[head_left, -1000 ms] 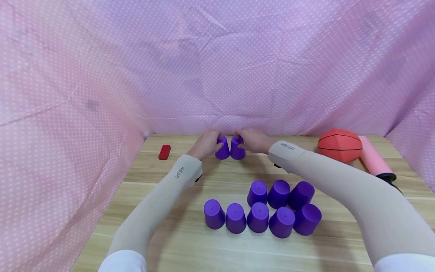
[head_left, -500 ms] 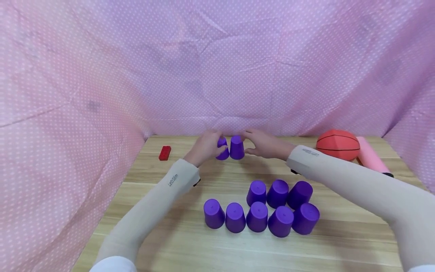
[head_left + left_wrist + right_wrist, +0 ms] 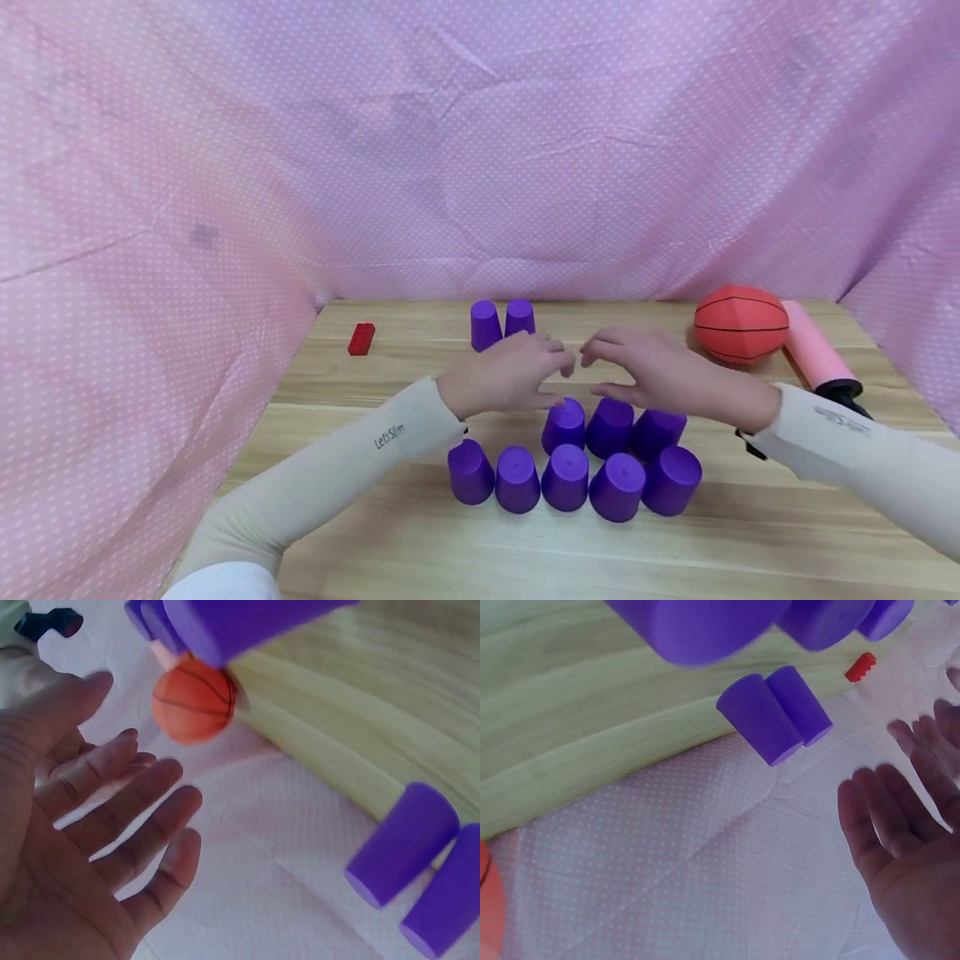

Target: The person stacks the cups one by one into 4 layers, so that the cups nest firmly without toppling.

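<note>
My left hand [image 3: 510,375] hovers over the middle of the table with relaxed fingers, holding nothing. Facing it, my right hand [image 3: 667,375] is likewise empty, its fingers spread and loosely bent. Two upside-down purple cups [image 3: 485,327] stand side by side at the back, the right one [image 3: 520,315] partly hidden by my left hand. Below the hands is a row of three purple cups [image 3: 564,432], its tops partly covered by my right hand. A front row of several purple cups [image 3: 517,483] stands nearer me. The left wrist view shows my bare left palm [image 3: 82,862].
A red toy brick [image 3: 362,339] lies at the back left of the wooden table [image 3: 375,533]. At the back right are an orange ball [image 3: 741,323] with basketball lines and a pink cylinder [image 3: 817,343] with a black end. Pink dotted cloth [image 3: 480,167] hangs behind.
Both hands have come away from the two back cups, which stay standing. They have moved toward me and to the right, over the nearer cups.
</note>
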Available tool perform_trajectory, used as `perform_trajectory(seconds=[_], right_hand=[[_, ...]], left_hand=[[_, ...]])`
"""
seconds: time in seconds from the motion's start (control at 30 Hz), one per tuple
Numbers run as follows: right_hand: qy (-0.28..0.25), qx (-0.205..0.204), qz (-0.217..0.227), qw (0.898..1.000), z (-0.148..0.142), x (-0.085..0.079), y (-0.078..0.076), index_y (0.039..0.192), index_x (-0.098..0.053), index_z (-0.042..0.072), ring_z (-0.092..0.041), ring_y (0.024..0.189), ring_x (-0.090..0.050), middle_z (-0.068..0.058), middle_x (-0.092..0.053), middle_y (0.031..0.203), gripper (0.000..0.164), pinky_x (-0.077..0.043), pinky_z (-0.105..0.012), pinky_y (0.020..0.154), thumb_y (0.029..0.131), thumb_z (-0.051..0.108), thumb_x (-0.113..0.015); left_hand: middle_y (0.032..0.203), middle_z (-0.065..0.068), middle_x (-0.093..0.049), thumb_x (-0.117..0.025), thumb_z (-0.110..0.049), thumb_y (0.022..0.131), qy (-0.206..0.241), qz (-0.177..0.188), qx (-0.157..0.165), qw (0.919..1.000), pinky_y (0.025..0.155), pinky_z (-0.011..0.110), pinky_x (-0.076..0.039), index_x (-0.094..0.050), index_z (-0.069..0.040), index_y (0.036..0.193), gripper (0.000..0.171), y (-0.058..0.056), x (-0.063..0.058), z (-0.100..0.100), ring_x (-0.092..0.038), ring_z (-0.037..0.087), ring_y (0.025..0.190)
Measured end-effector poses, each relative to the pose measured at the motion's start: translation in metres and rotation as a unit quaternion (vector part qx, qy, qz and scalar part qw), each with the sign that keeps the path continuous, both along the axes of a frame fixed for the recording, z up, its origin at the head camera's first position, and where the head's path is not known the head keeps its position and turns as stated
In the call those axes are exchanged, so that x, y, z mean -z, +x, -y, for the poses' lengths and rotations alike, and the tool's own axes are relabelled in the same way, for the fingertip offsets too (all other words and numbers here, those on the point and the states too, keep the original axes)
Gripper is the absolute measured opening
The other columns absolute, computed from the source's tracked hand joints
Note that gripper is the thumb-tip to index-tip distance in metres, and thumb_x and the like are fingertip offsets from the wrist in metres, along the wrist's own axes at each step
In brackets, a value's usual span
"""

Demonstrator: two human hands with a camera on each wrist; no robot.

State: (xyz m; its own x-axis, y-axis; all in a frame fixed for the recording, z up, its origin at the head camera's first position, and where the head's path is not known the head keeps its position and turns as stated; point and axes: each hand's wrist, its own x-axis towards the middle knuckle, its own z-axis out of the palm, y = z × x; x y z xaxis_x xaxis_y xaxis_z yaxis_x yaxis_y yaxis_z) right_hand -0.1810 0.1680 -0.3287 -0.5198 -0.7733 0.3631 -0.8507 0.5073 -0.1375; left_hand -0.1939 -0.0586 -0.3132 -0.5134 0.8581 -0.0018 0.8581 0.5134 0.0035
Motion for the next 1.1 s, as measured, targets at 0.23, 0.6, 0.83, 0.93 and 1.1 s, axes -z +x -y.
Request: perform_trajectory(seconds=[0.23,0.6,0.83,0.93,1.1], right_hand=[[0.042,-0.028,0.025,0.998,-0.017,0.010,0.019,0.091,-0.063,0.015,-0.018,0.095,-0.060,-0.002,-0.059,0.109,0.025,-0.051,-0.035,0.078,0.074,0.023,-0.079],[0.039,-0.031,0.076,0.996,-0.023,0.024,0.022,0.082,-0.059,0.020,-0.003,0.075,-0.049,0.011,-0.049,0.090,0.025,-0.047,-0.023,0.063,0.071,0.020,-0.082],[0.039,-0.010,0.077,0.996,-0.026,0.029,0.022,0.083,-0.058,0.019,-0.005,0.076,-0.052,0.009,-0.050,0.091,0.026,-0.049,-0.024,0.065,0.072,0.016,-0.081],[0.042,-0.002,0.078,0.996,-0.028,0.030,0.022,0.084,-0.059,0.018,-0.008,0.077,-0.054,0.008,-0.051,0.092,0.025,-0.050,-0.026,0.066,0.072,0.016,-0.081],[0.042,0.005,0.080,0.996,-0.030,0.034,0.022,0.086,-0.059,0.018,-0.010,0.076,-0.055,0.009,-0.052,0.092,0.025,-0.050,-0.028,0.066,0.073,0.018,-0.081]], left_hand=[[0.101,-0.005,-0.061,-0.071,-0.040,0.083,-0.049,0.001,0.053,0.9974,0.079,0.020,-0.042,-0.065,-0.017,0.107,0.034,0.007,0.009,-0.012,-0.052,0.011,0.091],[0.086,-0.011,-0.057,-0.073,-0.040,0.082,-0.058,0.002,0.070,0.9959,0.068,0.019,-0.040,-0.064,-0.020,0.092,0.024,0.007,0.021,-0.018,-0.051,0.009,0.080],[0.085,-0.009,-0.057,-0.074,-0.033,0.082,-0.052,0.032,0.068,0.9958,0.066,0.018,-0.041,-0.062,-0.017,0.095,0.025,0.008,0.023,-0.021,-0.051,0.008,0.076],[0.083,-0.009,-0.055,-0.075,-0.033,0.081,-0.050,0.036,0.064,0.9960,0.064,0.018,-0.040,-0.061,-0.017,0.094,0.025,0.008,0.024,-0.021,-0.050,0.007,0.074],[0.081,-0.009,-0.054,-0.076,-0.032,0.080,-0.049,0.045,0.058,0.9961,0.063,0.018,-0.040,-0.060,-0.018,0.089,0.023,0.007,0.027,-0.020,-0.050,0.007,0.071]])
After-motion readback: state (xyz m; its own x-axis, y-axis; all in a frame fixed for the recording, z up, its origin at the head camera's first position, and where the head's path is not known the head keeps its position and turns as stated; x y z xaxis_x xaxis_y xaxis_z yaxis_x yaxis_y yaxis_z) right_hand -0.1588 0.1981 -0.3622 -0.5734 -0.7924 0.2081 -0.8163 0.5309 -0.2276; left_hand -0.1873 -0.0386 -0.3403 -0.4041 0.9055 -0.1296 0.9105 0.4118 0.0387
